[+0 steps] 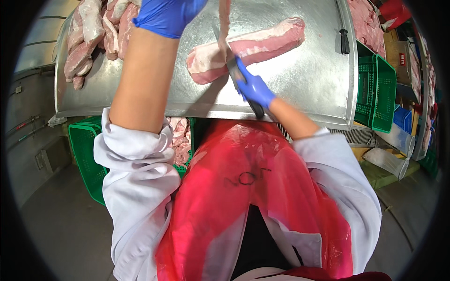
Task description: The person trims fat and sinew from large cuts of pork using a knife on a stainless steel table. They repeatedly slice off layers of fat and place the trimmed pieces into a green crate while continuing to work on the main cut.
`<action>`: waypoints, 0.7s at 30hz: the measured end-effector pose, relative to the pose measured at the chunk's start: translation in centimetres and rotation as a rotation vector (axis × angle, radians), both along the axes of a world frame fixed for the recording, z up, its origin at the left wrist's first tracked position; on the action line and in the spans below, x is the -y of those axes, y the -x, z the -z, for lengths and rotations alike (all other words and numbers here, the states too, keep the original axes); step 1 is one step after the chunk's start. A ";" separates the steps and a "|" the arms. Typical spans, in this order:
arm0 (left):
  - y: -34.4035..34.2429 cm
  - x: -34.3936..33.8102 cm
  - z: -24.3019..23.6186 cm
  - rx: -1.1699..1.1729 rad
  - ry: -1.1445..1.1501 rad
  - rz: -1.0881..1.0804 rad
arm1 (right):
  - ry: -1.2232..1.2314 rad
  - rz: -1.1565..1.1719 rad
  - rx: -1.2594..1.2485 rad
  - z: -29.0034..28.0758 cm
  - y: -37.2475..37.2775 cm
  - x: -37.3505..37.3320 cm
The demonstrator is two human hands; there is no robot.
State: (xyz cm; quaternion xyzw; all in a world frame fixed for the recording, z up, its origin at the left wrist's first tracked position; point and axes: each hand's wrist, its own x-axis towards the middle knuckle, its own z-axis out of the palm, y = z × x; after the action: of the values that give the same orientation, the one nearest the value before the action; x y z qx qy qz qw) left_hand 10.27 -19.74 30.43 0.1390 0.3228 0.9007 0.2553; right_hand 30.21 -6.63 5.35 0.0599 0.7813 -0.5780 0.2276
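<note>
A long pink pork loin (262, 43) with a white fat edge lies across the steel table (309, 79). My right hand (254, 88), in a blue glove, grips a knife (232, 65) whose blade meets the near end of the loin. My left hand (166, 16), also gloved in blue, is raised at the top of the view. A thin strip of meat (224, 21) hangs up from the loin beside it; whether the hand pinches the strip is hidden by the frame edge.
Several raw meat pieces (91, 35) are piled at the table's far left. A second knife (344, 40) lies at the right edge. Green crates stand below left (86, 161) and at right (379, 91), one under the table holding meat. I wear a red apron.
</note>
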 end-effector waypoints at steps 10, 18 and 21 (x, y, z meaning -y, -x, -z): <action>-1.5 1.8 -2.9 -0.022 -0.140 0.077 | 0.027 0.007 -0.033 -0.3 2.3 2.9; -2.2 4.1 -4.8 -0.035 -0.229 0.146 | -0.026 -0.001 -0.069 0.7 4.7 5.0; -1.3 4.8 -5.0 -0.074 -0.266 0.177 | -0.062 0.008 0.019 -0.2 3.9 6.7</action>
State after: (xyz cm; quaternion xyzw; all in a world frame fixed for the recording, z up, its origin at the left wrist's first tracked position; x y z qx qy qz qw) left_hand 11.58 -24.55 35.48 0.2324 0.1963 0.9038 0.3011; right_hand 26.28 -13.28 5.57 0.0753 0.7964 -0.5539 0.2308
